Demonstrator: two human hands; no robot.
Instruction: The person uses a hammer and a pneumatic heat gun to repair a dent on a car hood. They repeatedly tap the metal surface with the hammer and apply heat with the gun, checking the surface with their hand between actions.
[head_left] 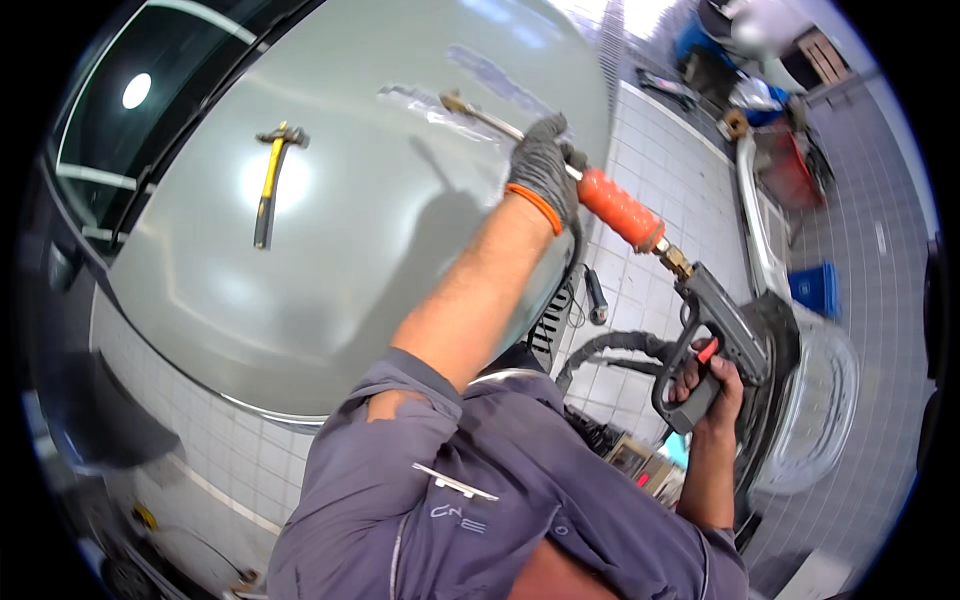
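Note:
A pistol-grip dent puller (pixel 727 325) with a red trigger lies across my front, joined by a brass fitting to an orange slide weight (pixel 618 208). From the weight a thin metal rod (pixel 495 124) runs to a tip at the grey-green car hood (pixel 300 330). My left hand (pixel 543 168), in a dark glove with an orange cuff, is closed around the rod just ahead of the weight. Wrapped around the black grip is my bare right hand (pixel 712 392). Beside the tip, the hood shows scraped shiny patches (pixel 492 78). Whether the tip touches the metal I cannot tell.
A hammer (pixel 269 186) with a yellow and black handle rests on the hood near the windshield (pixel 125 130). Thick dark cables (pixel 620 345) hang below the puller. An angle-grinder-like tool (pixel 596 296) lies on the tiled floor. A blue bin (pixel 814 290) stands to the right.

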